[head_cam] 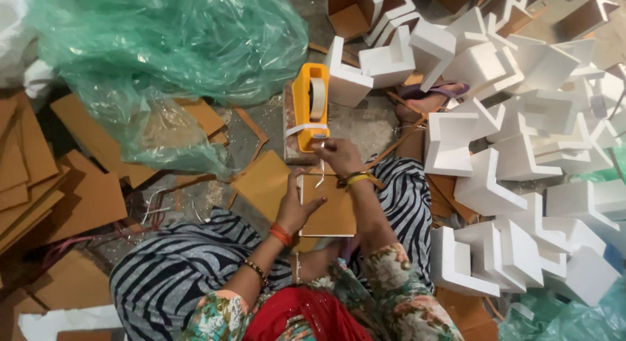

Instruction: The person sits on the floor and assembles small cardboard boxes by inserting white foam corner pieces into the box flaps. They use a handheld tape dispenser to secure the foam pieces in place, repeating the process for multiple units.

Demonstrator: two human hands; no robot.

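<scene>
My left hand (298, 207) grips the left edge of a flat brown cardboard piece with a white foam edge (328, 207) that rests on my lap. My right hand (339, 155) reaches forward to a yellow tape dispenser (310, 106) and pinches a strip of clear tape (321, 175) that hangs down over the cardboard piece. The dispenser stands on a small block on the floor just ahead of my knees.
A heap of white foam corner pieces (521, 152) fills the right side. Brown cardboard sheets (78, 184) lie stacked at the left. A big green plastic bag (163, 47) sits at the upper left. My legs in striped cloth spread across the bottom.
</scene>
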